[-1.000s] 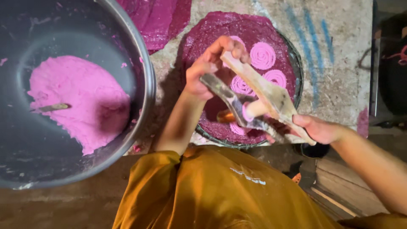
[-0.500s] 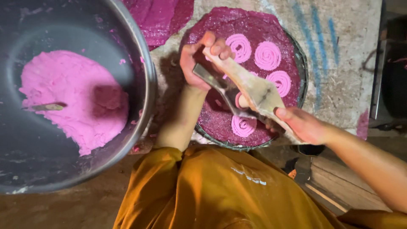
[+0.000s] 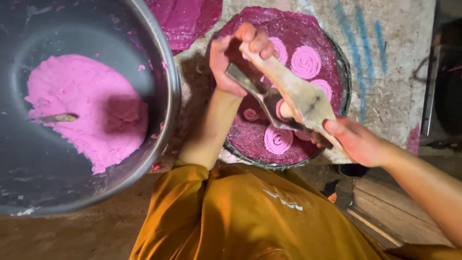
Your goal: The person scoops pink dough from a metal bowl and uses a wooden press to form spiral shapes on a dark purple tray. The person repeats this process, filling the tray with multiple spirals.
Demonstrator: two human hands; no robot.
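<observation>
Two hands are on one tool over the round tray (image 3: 344, 72): the left hand (image 3: 236, 60) has its fingers curled and pinched around the far tip of the pale flat paddle (image 3: 298, 94), and the right hand (image 3: 353, 139) is wrapped shut around the handle end at the tray's near-right rim, where a narrower metal blade (image 3: 252, 86) crosses under the paddle; whether the right hand grips that blade too, I cannot tell. Both tools hang just above the tray's middle, tilted, not touching its surface as far as I can see. On the tray's dark magenta bed sit several pink spiral coils (image 3: 306, 61), some toward the far side, some toward the near edge, partly hidden by the paddle. Left of the tray, touching or nearly so, is the big metal basin (image 3: 166, 67) with pink paste (image 3: 82, 106) heaped inside and a small stick (image 3: 55, 117) lying in it. Beyond the tray's far-left edge lies a flat magenta sheet (image 3: 185, 19). Judged step: working paste along the paddle with fingertips, between coils. Next move calls for steady paddle angle and bare tray surface, clear of laid coils.
</observation>
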